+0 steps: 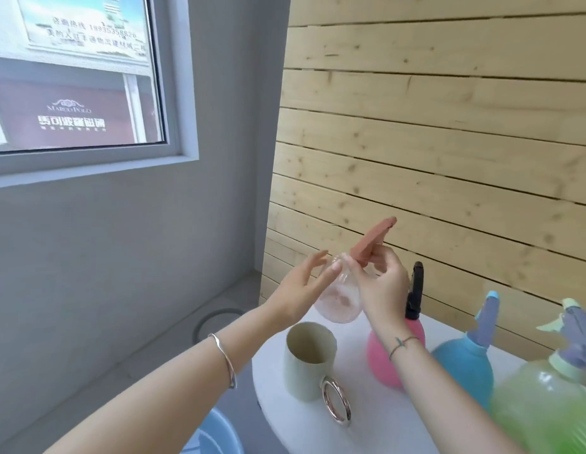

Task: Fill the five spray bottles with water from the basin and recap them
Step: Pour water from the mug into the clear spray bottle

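A clear spray bottle (339,299) with a reddish-pink spray head (373,242) is held tilted in the air above the white table (367,421). My right hand (380,283) grips it around the neck, just under the head. My left hand (304,283) has straight fingers and touches the bottle's left side. On the table stand a pink bottle (386,352) with a black head, a blue bottle (461,365) with a purple head, and a green bottle (543,407) at the right edge. A blue basin (216,437) shows at the bottom, below the table.
A pale green cup (309,362) with a shiny metal ring handle (337,404) stands at the table's near left. A wooden slat wall (448,142) rises behind the table. To the left are a grey wall, a window and a round floor drain (216,319).
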{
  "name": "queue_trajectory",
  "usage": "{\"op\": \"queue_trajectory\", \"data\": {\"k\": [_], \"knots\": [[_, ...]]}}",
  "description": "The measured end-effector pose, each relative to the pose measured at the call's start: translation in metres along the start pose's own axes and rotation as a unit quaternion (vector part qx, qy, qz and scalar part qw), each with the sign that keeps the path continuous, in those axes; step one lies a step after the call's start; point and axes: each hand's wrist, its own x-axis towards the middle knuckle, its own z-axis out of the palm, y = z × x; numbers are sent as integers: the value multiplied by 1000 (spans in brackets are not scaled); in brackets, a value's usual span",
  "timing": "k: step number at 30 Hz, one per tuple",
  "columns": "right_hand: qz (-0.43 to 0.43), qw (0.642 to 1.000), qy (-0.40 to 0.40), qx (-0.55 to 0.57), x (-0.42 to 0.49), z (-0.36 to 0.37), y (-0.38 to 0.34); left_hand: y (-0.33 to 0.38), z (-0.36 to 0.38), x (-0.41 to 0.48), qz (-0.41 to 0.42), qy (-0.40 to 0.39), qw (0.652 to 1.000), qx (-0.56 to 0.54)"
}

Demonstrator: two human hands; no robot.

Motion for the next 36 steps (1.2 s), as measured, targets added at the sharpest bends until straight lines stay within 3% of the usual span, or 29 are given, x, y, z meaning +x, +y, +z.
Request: {"op": "queue_trajectory", "data": {"k": [7, 10, 13, 17, 19, 22, 25, 28, 32, 34, 36], "knots": [[60, 981, -9, 186, -7, -37, -72, 46, 5, -46, 74, 49, 995, 36], [45, 977, -48, 201, -18, -56, -94, 60, 11, -67, 69, 51, 996, -32], [73, 962, -120, 234, -26, -81, -114, 75, 13, -91, 30, -10, 993, -116], [129, 912, -249, 299, -31, -100, -125, 90, 18, -110, -42, -127, 965, -226], [125, 903, -238, 335, -37, -111, -130, 98, 24, -121, -56, -133, 956, -257], [101, 930, -159, 315, -47, -126, -142, 109, 34, -132, -70, -95, 958, -260], [91, 946, -106, 292, -60, -133, -149, 123, 47, -141, -30, -56, 973, -220], [94, 943, -113, 298, -65, -138, -158, 131, 50, -145, 13, -23, 972, -232], [108, 920, -151, 345, -66, -145, -165, 132, 43, -154, -62, -135, 944, -294], [122, 916, -139, 357, -69, -147, -165, 129, 43, -156, -78, -144, 954, -251], [120, 922, -116, 348, -73, -148, -164, 134, 49, -159, -49, -89, 977, -187]]}}
